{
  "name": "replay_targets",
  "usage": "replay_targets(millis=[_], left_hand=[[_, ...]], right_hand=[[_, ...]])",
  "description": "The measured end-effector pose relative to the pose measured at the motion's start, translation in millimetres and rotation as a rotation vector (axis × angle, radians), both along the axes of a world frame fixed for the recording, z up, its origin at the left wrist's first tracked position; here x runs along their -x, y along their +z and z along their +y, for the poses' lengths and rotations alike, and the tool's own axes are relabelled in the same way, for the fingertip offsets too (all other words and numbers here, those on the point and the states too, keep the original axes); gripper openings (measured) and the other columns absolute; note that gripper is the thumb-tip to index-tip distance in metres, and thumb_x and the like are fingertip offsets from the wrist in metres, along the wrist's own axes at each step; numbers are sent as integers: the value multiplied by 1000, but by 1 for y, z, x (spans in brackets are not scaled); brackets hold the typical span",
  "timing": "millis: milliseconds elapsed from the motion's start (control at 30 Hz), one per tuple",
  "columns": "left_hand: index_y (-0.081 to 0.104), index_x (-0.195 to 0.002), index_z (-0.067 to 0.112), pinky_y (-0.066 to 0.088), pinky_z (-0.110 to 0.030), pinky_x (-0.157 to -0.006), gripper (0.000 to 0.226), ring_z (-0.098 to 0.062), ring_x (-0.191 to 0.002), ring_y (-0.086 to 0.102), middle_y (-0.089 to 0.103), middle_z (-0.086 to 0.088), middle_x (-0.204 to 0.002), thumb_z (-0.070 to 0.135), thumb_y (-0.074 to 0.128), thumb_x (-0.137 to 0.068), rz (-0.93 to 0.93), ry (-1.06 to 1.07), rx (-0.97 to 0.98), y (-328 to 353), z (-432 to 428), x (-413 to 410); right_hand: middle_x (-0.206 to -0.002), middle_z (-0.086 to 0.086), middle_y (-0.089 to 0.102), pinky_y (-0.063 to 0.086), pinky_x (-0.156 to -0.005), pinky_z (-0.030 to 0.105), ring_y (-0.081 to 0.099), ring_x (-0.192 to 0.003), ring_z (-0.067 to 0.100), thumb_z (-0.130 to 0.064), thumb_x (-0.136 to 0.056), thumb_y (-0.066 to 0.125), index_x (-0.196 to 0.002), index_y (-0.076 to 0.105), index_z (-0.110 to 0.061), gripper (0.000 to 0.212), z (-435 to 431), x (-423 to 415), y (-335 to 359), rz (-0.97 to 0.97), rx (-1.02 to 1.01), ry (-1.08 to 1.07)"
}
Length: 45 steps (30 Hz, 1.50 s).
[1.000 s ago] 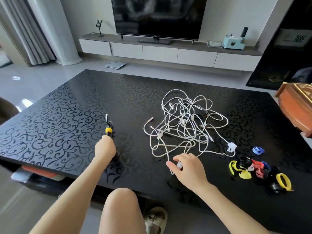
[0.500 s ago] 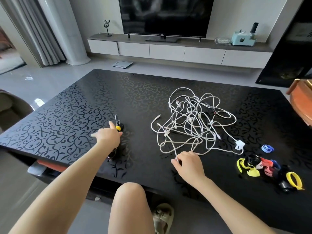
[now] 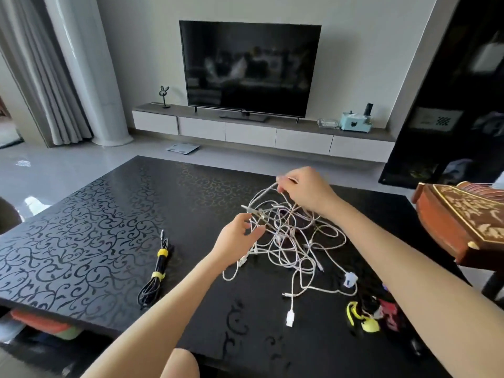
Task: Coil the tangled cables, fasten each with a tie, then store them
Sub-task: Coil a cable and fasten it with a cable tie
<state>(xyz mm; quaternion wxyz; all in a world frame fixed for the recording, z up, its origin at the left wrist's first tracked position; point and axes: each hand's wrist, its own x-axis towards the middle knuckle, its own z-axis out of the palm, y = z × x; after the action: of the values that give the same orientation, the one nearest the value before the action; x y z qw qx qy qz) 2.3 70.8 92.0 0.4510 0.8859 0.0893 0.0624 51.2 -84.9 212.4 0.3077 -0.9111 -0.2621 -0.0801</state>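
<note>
Both hands on the pile now. A sec ago the L hand (image 3: pixel 236 238) was over on the black cable bundle with two yellow ties (image 3: pixel 157 268). It's let go, and that bundle lies alone on the glossy black table with the scroll pattern (image 3: pixel 81 227), well left of the tangle. So cable no. 1 looks coiled and tied, just not stored.

R hand (image 3: pixel 305 190) has jumped from the near edge to the far side of the tangled white cables (image 3: pixel 289 241). It pinches one strand and holds a loop up off the heap. The L hand is in at the tangle's left edge, thumb and fingers spread round some strands; can't tell if it's actually got one.

Most of the white mess sits mid-table, one white USB plug (image 3: pixel 290 318) trailing toward the near edge. The coloured hook-and-loop ties (image 3: pixel 364 317) wait at near right, partly behind the R forearm. Looks like untangling of cable no. 2 is starting.
</note>
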Motion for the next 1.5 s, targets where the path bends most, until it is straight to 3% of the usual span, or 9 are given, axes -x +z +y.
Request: replay_targets(millis=[267,467,633,733,967,1100,1233,1300,1500], left_hand=[[54,-121,18,51,-26,-79,51,-3,-88,59,64,6,-107,54,58,-86,-100,-7,392,71,-34,-40],[60,-109,19,49,-37,-93,47,-19,-106,62,68,1,-113,56,52,-80,-179,-248,898,136,-48,-48],[49,-113,1,44,-46,-91,44,-34,-108,56,64,-15,-109,41,44,-98,-44,-234,1466,181,-50,-51],[48,-110,-6,43,-49,-90,52,-35,-108,55,62,-19,-109,44,47,-96,-13,-276,1545,211,-48,-48],[57,-99,-4,57,-36,-59,16,-19,-63,68,71,-12,-78,1,42,-93,-159,-256,1291,270,-52,-27],[49,-108,8,57,-28,-51,17,-17,-52,67,71,-8,-68,-1,39,-96,-344,-176,672,274,-58,-5],[50,-115,10,56,-25,-59,28,-20,-55,67,67,-8,-70,-3,33,-96,-391,-324,199,248,-69,18],[53,-108,11,53,-26,-57,27,-21,-53,62,62,-7,-65,0,31,-98,-398,-380,-19,232,-69,27],[59,-109,12,47,-23,-53,28,-12,-50,49,51,5,-61,6,34,-100,-388,-376,-389,200,-62,48]], right_hand=[[-52,-5,53,39,-54,20,48,-51,8,-25,-98,49,-71,71,-9,38,-10,-4,130,-222,-236,-19],[-31,-11,40,36,-49,24,37,-31,5,-28,-97,47,-64,67,-12,42,-28,13,168,-151,-364,-22],[-46,-4,40,28,-41,10,34,-34,3,-26,-99,45,-79,69,-3,39,-44,35,184,-217,-454,29],[-46,-2,41,28,-42,10,35,-34,3,-25,-101,42,-84,67,-2,38,-55,56,190,-246,-462,88],[-52,5,62,46,-45,22,54,-44,14,-25,-102,37,-94,62,-4,34,-94,96,137,233,-855,126],[-60,16,65,56,-51,35,63,-49,25,-11,-99,40,-87,61,4,28,-110,99,82,693,-1133,-14],[-85,19,70,58,-79,44,70,-78,29,-8,-98,42,-94,62,4,23,-102,114,18,849,-808,-106],[-95,17,70,56,-85,43,69,-85,27,-12,-96,49,-97,66,0,20,-97,122,2,738,-568,-161],[-112,-1,62,40,-77,25,59,-96,15,-39,-88,62,-116,52,-13,39,-87,122,19,-237,-215,-403]])
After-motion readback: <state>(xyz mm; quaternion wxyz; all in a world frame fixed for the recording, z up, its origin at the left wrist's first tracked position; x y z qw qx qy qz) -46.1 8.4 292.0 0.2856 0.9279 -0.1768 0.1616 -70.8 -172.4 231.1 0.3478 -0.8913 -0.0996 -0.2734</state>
